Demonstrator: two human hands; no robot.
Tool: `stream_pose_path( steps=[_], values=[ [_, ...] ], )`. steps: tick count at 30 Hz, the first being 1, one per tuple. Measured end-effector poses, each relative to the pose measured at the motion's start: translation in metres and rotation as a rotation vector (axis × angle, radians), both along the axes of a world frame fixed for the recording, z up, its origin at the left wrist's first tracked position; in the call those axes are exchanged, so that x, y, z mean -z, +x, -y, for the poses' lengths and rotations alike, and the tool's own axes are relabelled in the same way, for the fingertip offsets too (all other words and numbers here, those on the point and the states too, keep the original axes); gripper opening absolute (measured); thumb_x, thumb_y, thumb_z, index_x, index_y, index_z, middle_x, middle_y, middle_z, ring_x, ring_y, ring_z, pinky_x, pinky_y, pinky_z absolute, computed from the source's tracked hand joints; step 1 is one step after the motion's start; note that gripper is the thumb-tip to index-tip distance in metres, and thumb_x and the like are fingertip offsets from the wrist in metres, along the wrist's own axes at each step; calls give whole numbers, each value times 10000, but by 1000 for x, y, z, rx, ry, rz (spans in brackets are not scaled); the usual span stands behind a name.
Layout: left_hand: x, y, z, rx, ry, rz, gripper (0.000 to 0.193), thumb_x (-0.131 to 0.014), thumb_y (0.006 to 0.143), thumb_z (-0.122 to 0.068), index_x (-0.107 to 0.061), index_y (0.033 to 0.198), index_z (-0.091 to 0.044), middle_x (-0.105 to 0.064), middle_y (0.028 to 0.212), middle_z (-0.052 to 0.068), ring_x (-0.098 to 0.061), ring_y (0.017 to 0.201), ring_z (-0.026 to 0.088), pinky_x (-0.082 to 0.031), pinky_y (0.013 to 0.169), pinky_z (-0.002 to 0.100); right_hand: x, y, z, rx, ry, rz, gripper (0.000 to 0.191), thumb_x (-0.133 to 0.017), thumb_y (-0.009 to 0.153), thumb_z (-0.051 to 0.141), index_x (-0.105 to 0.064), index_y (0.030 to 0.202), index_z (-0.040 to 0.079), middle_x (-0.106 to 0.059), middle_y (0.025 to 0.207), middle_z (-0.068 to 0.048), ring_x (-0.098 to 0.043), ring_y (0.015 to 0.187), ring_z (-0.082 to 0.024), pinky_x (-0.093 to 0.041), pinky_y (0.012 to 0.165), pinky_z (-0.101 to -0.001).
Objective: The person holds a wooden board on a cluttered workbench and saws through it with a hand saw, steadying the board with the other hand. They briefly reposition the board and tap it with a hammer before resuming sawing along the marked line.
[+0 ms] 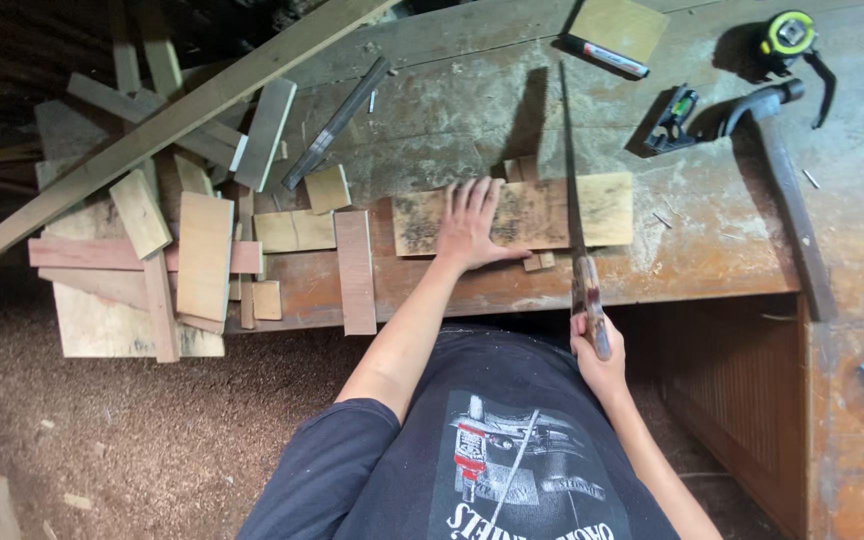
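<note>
Two hands work one board (pixel 552 212) near the front edge of the bench (pixel 712 260): left hand (pixel 469 225) flat, fingers spread, pressing it; right hand (pixel 597 358) gripping the saw (pixel 572 190) handle — blade crosses the board. Hammer (pixel 782 170) lies right of the board.

A hammer (pixel 787 175), a tape measure (pixel 788 33), a small square (pixel 674 118) and a marker (pixel 604 56) are seen at the right of the counter (pixel 712 250). Wood offcuts (pixel 202 255) are piled at its left end, under a long slanting plank (pixel 167 125). Sawdust is spread over the floor (pixel 152 440).
</note>
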State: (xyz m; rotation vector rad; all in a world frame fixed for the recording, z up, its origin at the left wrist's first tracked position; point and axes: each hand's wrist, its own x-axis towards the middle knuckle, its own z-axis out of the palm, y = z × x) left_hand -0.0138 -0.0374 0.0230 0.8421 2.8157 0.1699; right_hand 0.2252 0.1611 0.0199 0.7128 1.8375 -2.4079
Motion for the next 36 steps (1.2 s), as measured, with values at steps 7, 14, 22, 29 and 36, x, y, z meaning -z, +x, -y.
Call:
stream_pose_path(
  steps=[7, 14, 22, 29, 36],
  values=[
    [3, 0, -10, -11, 52, -31, 1442, -522, 581, -1029, -203, 1573, -33, -311, 1576, 164, -248, 1478, 344, -85, 1233, 566, 22, 2, 7, -27, 201, -29, 226, -559, 788, -133, -512, 910, 52, -518, 851, -16, -500, 743, -81, -459, 673, -231],
    [0, 6, -14, -65, 79, 3, 1406, -601, 607, -978, -201, 1600, -66, -315, 1595, 140, -241, 1509, 327, -60, 1273, 560, 11, 22, 2, -39, 351, -36, 190, -567, 797, -104, -510, 882, 55, -516, 817, -11, -480, 746, -85, -441, 698, -242],
    [1, 32, -48, -30, 233, -182, 1329, -689, 561, -880, -306, 1506, -28, -327, 1569, 176, -223, 1487, 353, 67, 1113, 759, -4, 31, -1, -20, 362, 2, 173, -560, 795, -97, -515, 872, 51, -497, 777, -1, -459, 694, -81, -415, 641, -246],
    [7, 65, -51, 197, 440, -177, 168, -818, 824, -377, -756, 966, -313, -571, 1403, -91, -367, 1492, 210, -81, 1185, 692, 4, 16, -18, -41, 392, -79, 186, -569, 798, -88, -566, 933, 41, -513, 792, 8, -473, 718, -70, -425, 678, -238],
    [10, 49, -46, 238, 433, -39, 136, -823, 793, -305, -774, 919, -307, -568, 1422, -87, -348, 1504, 233, -146, 1116, 631, 6, 11, -23, -32, 408, -50, 187, -577, 785, -81, -584, 932, 33, -522, 778, 5, -473, 707, -77, -426, 665, -246]
  ],
)
